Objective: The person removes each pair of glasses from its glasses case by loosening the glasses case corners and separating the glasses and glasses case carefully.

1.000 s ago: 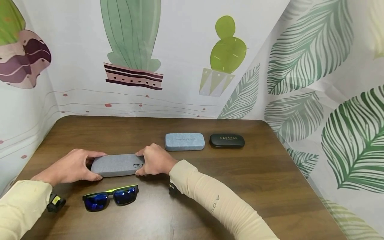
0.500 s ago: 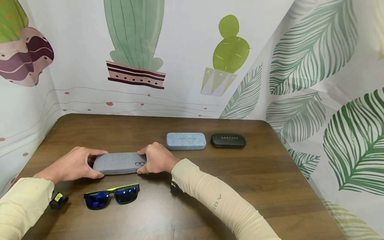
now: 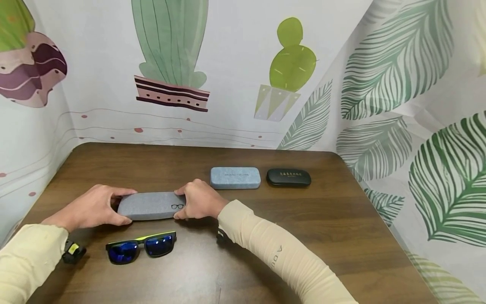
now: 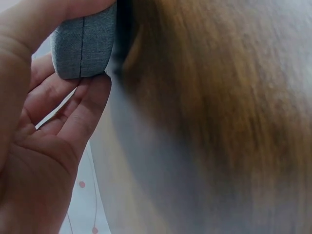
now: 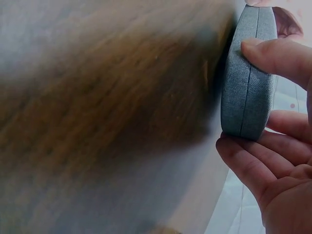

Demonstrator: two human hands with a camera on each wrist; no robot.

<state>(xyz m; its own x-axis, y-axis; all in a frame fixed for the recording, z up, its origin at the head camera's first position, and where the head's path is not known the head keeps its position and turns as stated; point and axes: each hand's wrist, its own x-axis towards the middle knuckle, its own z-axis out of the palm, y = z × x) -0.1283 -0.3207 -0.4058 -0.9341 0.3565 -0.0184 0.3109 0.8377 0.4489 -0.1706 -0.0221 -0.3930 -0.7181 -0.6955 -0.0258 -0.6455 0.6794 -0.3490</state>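
A grey fabric glasses case (image 3: 149, 205) with a small glasses logo lies on the brown table (image 3: 341, 228), held at both ends. My left hand (image 3: 95, 207) grips its left end, thumb in front and fingers behind. My right hand (image 3: 199, 200) grips the right end the same way. In the left wrist view the grey glasses case (image 4: 85, 44) is pinched between my thumb and fingers. The right wrist view shows the grey glasses case (image 5: 248, 83) end-on, its seam closed, held by my right hand (image 5: 273, 126). Sunglasses (image 3: 141, 247) with blue lenses lie just in front of the case.
A light blue glasses case (image 3: 235, 177) and a black glasses case (image 3: 288, 177) lie side by side farther back on the table. Cactus-print and leaf-print cloth walls (image 3: 228, 71) stand close behind the table and at its left and right.
Both hands have kept their hold on the grey case; hands and case have barely shifted, apart from a small move of the camera.
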